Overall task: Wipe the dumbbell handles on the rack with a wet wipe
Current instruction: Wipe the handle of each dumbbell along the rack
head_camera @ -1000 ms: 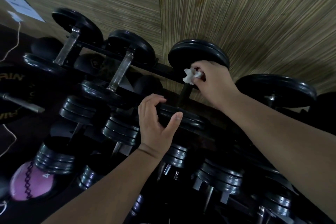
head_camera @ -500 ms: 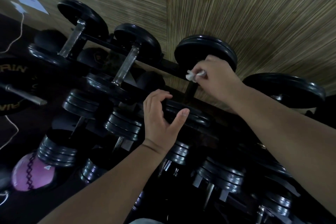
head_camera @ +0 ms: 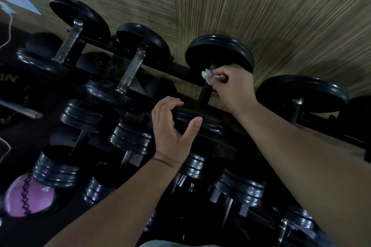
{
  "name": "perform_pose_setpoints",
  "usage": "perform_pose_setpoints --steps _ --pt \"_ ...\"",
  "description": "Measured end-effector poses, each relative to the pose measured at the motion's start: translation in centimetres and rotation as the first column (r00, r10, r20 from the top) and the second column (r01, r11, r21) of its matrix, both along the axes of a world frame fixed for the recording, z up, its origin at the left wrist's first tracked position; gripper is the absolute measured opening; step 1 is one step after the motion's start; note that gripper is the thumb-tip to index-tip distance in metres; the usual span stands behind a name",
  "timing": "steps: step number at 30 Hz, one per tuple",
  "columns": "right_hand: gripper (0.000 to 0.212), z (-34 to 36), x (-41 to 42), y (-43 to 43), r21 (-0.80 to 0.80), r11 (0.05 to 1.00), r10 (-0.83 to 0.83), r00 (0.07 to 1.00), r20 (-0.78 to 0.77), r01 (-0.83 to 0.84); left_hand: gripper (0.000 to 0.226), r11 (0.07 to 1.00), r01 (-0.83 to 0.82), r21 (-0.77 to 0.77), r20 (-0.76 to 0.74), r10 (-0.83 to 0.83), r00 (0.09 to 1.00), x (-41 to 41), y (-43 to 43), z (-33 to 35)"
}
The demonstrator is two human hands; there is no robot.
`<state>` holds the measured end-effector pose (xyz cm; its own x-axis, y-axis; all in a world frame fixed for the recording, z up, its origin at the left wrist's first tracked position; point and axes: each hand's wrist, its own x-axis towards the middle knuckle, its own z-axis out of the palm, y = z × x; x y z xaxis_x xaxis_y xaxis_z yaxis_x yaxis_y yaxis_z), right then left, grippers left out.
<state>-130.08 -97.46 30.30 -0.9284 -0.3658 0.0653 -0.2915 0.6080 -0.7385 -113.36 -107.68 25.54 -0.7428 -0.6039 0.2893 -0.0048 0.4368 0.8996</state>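
My right grip [head_camera: 232,86] pinches the wet wipe [head_camera: 206,76] round the dumbbell handle [head_camera: 204,94]. It has slid up to the far end of the handle, right by the back plate [head_camera: 218,50], at the back edge of the rack [head_camera: 176,66]. My left grip [head_camera: 172,126] still curls over the front plate [head_camera: 208,124], holding it steady. I think this handle is almost done.

- top-row dumbbells [head_camera: 132,72] sit back against the wall [head_camera: 281,16], lower row [head_camera: 130,139] in front
- right hand [head_camera: 234,86] has the wipe [head_camera: 206,75] at the third handle [head_camera: 205,94]'s far end, left hand [head_camera: 170,132] on its near plate [head_camera: 202,124]
- ball [head_camera: 28,200] at bottom left
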Motion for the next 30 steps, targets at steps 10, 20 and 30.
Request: perform_pose_setpoints --steps 10,20,30 --pt "0.01 0.6 3.6 0.2 -0.089 0.99 -0.078 0.94 0.332 0.113 0.064 1.0 -0.005 0.01 0.006 0.005 1.0 0.2 -0.1 -0.1" --pt "0.007 -0.4 3.2 0.4 -0.08 0.966 -0.205 0.921 0.333 0.244 0.06 0.999 0.009 0.034 0.065 -0.012 0.998 0.5 -0.2 0.3" --pt "0.009 1.3 1.7 0.0 -0.209 0.936 -0.174 0.887 0.429 0.284 0.057 0.999 0.039 0.017 0.14 -0.041 0.989 0.9 -0.1 1.3"
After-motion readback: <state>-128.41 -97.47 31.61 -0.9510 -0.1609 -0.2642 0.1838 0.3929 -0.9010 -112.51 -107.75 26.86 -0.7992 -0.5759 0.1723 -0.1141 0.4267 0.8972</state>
